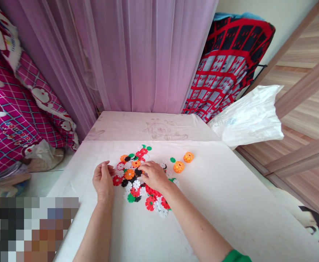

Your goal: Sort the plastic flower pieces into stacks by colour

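A loose pile of flower-shaped plastic discs, in red, white, black, green and orange, lies on the white table. My right hand reaches into it from the right. A sliver of an orange disc shows between its thumb and fingers, beside a black disc. At the pile's left edge is my left hand, held upright with its fingers curled in; what they hold, if anything, is hidden. Two round orange pieces, seemingly built from such discs, sit to the right of the pile.
The table has a flower-patterned cover at its far end. Beyond it hangs a purple curtain. A white plastic bag stands at the far right corner, near a red-and-black checked cloth. Pink patterned fabric hangs at left.
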`<state>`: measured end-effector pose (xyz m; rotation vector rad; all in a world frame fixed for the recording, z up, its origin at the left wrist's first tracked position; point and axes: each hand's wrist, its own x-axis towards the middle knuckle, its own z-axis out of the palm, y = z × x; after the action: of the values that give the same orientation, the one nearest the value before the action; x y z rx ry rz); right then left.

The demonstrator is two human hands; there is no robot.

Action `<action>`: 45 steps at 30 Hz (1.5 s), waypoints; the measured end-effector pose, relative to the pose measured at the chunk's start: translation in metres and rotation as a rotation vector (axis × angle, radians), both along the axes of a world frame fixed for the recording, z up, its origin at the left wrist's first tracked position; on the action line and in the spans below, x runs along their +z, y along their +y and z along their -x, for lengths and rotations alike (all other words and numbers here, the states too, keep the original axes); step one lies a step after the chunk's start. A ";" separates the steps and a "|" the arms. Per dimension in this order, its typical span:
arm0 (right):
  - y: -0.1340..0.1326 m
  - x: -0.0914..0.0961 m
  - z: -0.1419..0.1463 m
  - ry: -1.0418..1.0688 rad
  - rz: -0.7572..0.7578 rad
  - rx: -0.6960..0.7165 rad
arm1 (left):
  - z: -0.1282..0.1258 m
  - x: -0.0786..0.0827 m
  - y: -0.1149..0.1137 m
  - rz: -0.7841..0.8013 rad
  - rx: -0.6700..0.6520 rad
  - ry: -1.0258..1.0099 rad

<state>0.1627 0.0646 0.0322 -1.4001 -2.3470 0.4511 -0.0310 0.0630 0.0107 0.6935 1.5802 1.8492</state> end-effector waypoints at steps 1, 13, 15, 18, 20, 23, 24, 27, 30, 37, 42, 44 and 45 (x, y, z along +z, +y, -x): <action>-0.001 -0.001 -0.004 0.002 0.003 -0.026 | 0.000 0.001 0.000 0.003 0.002 -0.006; -0.002 0.003 -0.006 -0.065 -0.009 -0.072 | -0.002 0.003 0.000 0.008 0.009 -0.029; -0.005 0.001 -0.002 -0.052 -0.014 -0.033 | -0.002 0.004 0.000 0.006 0.011 -0.028; -0.014 -0.004 -0.004 -0.031 -0.062 0.031 | -0.001 0.003 0.000 0.006 0.010 -0.026; -0.021 -0.007 -0.007 -0.018 -0.097 0.068 | -0.001 0.002 0.000 0.007 0.008 -0.023; -0.026 -0.008 -0.010 -0.017 -0.096 0.040 | -0.001 -0.001 0.001 0.003 0.001 -0.014; -0.026 -0.006 -0.009 -0.026 -0.083 0.015 | -0.001 -0.001 0.001 0.002 0.001 -0.012; -0.018 0.000 -0.006 -0.064 -0.044 -0.026 | -0.001 -0.002 0.001 0.006 0.005 -0.013; -0.007 0.009 -0.001 -0.108 -0.009 0.024 | -0.001 0.000 0.001 0.006 0.003 -0.013; 0.005 0.014 0.010 -0.204 0.037 0.045 | -0.001 0.000 0.002 0.004 0.007 -0.001; -0.001 0.004 0.008 -0.069 -0.006 -0.082 | 0.000 -0.001 0.002 0.002 0.004 -0.009; -0.006 0.002 -0.007 0.030 -0.039 -0.169 | 0.000 -0.001 0.001 0.002 0.003 -0.009; -0.008 0.002 -0.019 0.074 -0.059 -0.225 | 0.000 -0.001 0.001 0.003 0.003 -0.005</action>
<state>0.1816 0.0570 0.0344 -1.5687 -2.0965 0.3596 -0.0305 0.0644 0.0102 0.6853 1.5811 1.8494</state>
